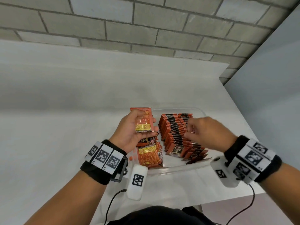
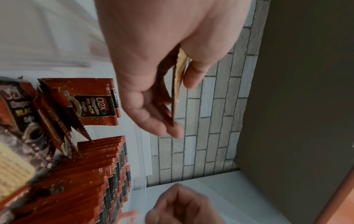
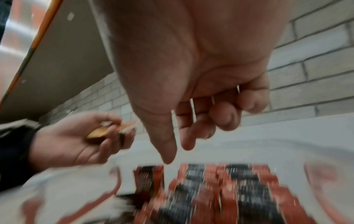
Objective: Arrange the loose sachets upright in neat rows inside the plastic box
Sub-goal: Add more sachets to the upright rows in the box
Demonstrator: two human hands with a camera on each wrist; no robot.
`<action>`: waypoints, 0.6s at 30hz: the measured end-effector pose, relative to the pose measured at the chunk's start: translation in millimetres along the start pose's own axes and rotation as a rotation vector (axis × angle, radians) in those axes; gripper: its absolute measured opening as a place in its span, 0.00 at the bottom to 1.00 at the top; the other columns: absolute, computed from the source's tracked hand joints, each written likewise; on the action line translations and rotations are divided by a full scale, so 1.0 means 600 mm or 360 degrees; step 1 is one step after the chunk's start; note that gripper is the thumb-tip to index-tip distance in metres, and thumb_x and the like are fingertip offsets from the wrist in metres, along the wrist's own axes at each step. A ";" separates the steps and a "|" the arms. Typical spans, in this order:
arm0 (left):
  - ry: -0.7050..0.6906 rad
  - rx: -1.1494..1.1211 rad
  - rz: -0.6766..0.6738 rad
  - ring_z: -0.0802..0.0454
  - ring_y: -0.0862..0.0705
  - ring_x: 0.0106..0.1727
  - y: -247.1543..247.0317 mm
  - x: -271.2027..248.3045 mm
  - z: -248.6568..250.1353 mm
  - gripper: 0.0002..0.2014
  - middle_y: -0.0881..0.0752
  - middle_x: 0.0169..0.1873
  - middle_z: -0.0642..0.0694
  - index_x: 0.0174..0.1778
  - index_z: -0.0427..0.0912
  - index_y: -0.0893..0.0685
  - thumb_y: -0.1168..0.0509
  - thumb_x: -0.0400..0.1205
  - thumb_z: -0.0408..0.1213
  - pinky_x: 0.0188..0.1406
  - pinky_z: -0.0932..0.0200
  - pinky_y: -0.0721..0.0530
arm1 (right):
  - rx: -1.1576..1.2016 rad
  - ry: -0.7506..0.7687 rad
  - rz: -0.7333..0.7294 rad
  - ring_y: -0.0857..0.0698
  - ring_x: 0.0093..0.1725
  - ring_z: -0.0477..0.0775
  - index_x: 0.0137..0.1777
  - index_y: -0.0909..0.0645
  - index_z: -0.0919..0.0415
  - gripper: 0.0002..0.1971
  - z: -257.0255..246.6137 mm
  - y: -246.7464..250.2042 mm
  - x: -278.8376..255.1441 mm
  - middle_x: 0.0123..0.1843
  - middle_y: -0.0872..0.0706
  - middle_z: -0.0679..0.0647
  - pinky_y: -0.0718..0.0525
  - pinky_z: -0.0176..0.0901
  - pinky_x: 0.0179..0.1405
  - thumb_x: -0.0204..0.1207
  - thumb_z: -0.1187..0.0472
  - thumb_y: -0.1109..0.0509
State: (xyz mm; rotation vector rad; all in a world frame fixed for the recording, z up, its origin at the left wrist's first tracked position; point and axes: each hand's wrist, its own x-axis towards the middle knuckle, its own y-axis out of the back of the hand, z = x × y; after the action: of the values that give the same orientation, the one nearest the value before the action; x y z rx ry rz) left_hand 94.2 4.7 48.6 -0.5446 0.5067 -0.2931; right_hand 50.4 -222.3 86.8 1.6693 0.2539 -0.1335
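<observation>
Clear plastic box (image 1: 201, 112) on white table (image 1: 65, 111). Left hand (image 1: 134, 129) above box's left end, fingers and thumb clasping small stack of sachets (image 1: 143, 121). Right hand (image 1: 206, 132) over standing rows (image 1: 177, 133) in box's right part, fingers loosely curled, seemingly holding nothing; wrist view blurred. Loose sachets (image 1: 149, 155) lie flat in box's left part.
</observation>
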 end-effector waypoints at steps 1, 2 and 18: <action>0.0003 0.0004 -0.0028 0.41 0.12 0.33 -0.001 -0.003 0.000 0.11 0.12 0.37 0.37 0.51 0.35 0.20 0.46 0.86 0.36 0.37 0.50 0.12 | 0.0085 -0.0024 0.0022 0.21 0.28 0.45 0.40 0.24 0.50 0.09 0.007 0.016 0.001 0.29 0.21 0.44 0.30 0.37 0.27 0.77 0.48 0.31; 0.0005 0.0028 -0.0062 0.41 0.11 0.34 -0.003 -0.006 -0.001 0.11 0.12 0.37 0.37 0.51 0.35 0.20 0.46 0.86 0.35 0.37 0.49 0.12 | 0.0181 -0.0049 0.0060 0.21 0.28 0.45 0.41 0.22 0.51 0.08 0.012 0.031 0.001 0.30 0.19 0.45 0.30 0.35 0.27 0.77 0.49 0.31; 0.0012 0.0373 -0.0373 0.44 0.10 0.50 -0.057 -0.031 -0.006 0.20 0.11 0.52 0.37 0.58 0.38 0.15 0.37 0.76 0.46 0.30 0.59 0.11 | 0.1684 0.0004 0.0248 0.17 0.33 0.53 0.42 0.16 0.57 0.03 -0.044 0.038 -0.021 0.39 0.12 0.59 0.16 0.50 0.38 0.73 0.65 0.25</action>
State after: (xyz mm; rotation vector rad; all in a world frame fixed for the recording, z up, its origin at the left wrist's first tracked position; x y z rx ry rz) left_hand 72.3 -17.6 72.4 -0.3740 0.4093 -0.5707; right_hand 42.0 -199.8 114.7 2.7302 0.0358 -0.1605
